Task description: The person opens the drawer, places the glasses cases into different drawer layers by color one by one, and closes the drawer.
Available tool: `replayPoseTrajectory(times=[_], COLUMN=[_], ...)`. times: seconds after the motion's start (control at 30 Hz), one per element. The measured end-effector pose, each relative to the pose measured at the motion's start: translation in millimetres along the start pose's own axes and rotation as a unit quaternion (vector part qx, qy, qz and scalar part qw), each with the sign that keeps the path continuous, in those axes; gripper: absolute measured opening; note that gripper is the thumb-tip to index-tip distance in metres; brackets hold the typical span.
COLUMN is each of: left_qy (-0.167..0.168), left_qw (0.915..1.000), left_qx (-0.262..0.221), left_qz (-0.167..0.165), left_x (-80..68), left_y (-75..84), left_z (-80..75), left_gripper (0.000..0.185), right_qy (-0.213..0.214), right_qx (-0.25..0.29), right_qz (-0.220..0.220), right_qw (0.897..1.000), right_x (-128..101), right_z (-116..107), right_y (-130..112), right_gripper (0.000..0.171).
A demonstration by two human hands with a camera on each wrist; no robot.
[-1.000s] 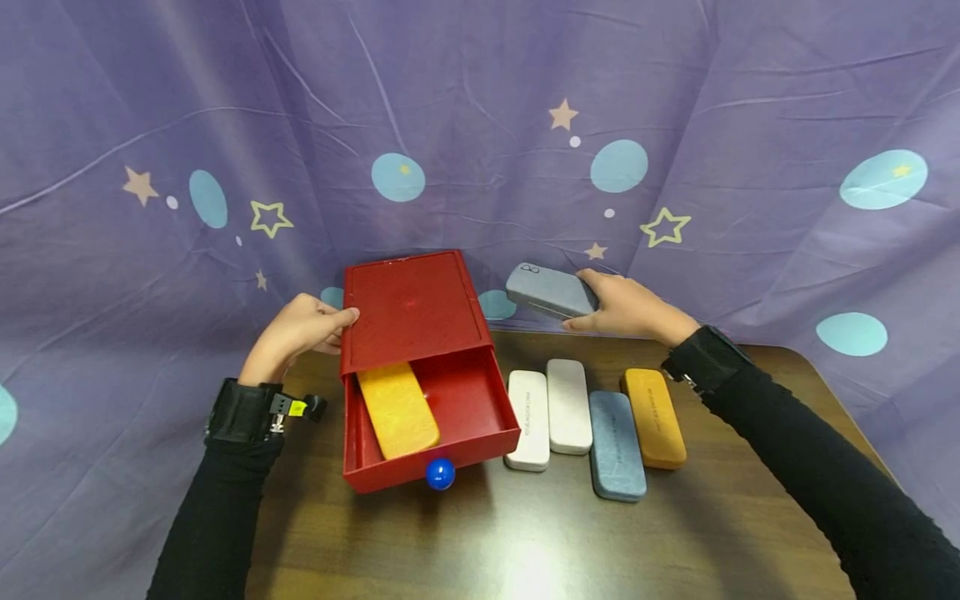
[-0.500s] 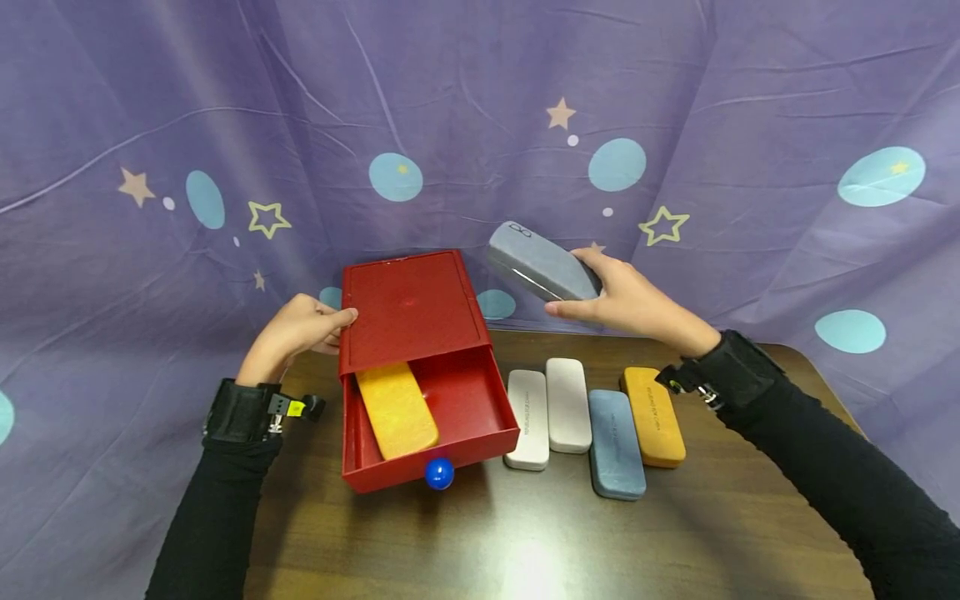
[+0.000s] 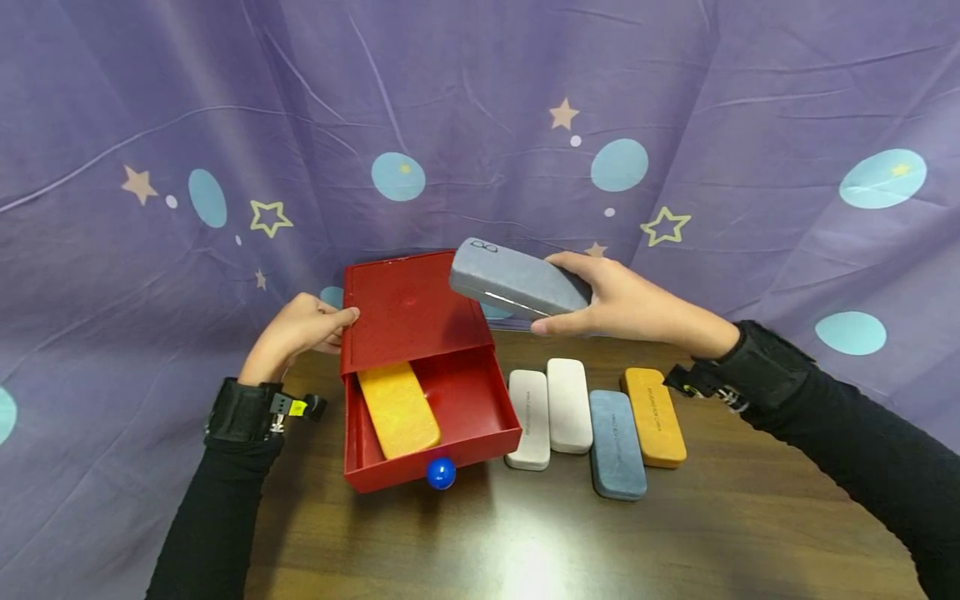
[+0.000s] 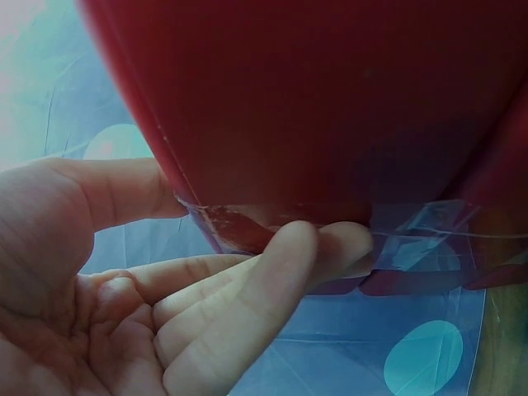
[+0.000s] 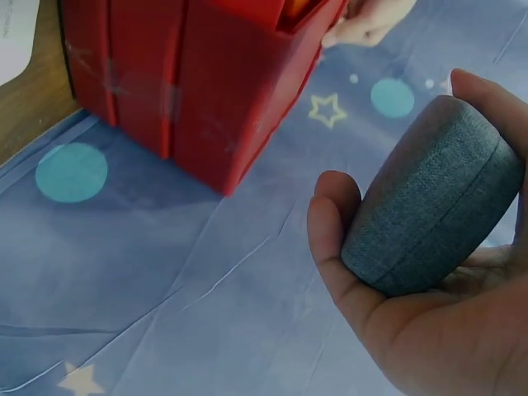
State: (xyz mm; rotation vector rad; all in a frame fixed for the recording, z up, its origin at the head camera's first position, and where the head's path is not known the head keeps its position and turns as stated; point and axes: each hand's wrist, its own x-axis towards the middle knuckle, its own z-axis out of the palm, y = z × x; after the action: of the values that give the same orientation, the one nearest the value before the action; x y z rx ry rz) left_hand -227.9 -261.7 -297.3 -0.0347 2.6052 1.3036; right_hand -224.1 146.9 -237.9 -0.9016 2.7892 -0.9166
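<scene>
My right hand (image 3: 622, 296) grips a grey-blue glasses case (image 3: 517, 275) by one end, thumb below and fingers above. The case is raised, its far end overlapping the back right corner of a red drawer box (image 3: 412, 308) in the head view. A small glasses drawing marks its top. At the box's left side my left hand (image 3: 300, 329) holds the edge, thumb on top; in the left wrist view its fingers (image 4: 239, 318) curl around the back end. The box's drawer (image 3: 472, 400) is pulled out, with a yellow glasses case (image 3: 397, 408) lying at its left.
Right of the box, two white cases (image 3: 570, 406), a blue case (image 3: 617, 446) and a mustard case (image 3: 654, 417) lie side by side on the wooden table (image 3: 570, 542). A blue ball knob (image 3: 441, 473) sticks out from the drawer front. A purple curtain (image 3: 480, 100) hangs behind.
My right hand has carried the grey-blue case leftward from behind the white cases to the box's back right corner. The left hand, the box and the other cases stay put.
</scene>
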Motion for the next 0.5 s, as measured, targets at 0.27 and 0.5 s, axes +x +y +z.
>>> replayPoseTrajectory(times=[0.27,0.5], left_qy=[0.002,0.006], left_qw=[1.0000,1.0000], left_qx=[0.000,0.001], left_qz=[0.002,0.002], left_x=[-0.6,-0.6], left_y=[-0.1,-0.4], left_z=[0.5,0.9], left_gripper=[0.048,0.049], right_qy=[-0.063,-0.110], right_qx=[0.003,-0.002], right_qz=[-0.017,-0.010], right_qw=[0.998,0.994], right_x=[-3.9,-7.5], right_z=[0.4,5.5], right_y=[-19.3,-34.1], right_gripper=[0.069,0.068])
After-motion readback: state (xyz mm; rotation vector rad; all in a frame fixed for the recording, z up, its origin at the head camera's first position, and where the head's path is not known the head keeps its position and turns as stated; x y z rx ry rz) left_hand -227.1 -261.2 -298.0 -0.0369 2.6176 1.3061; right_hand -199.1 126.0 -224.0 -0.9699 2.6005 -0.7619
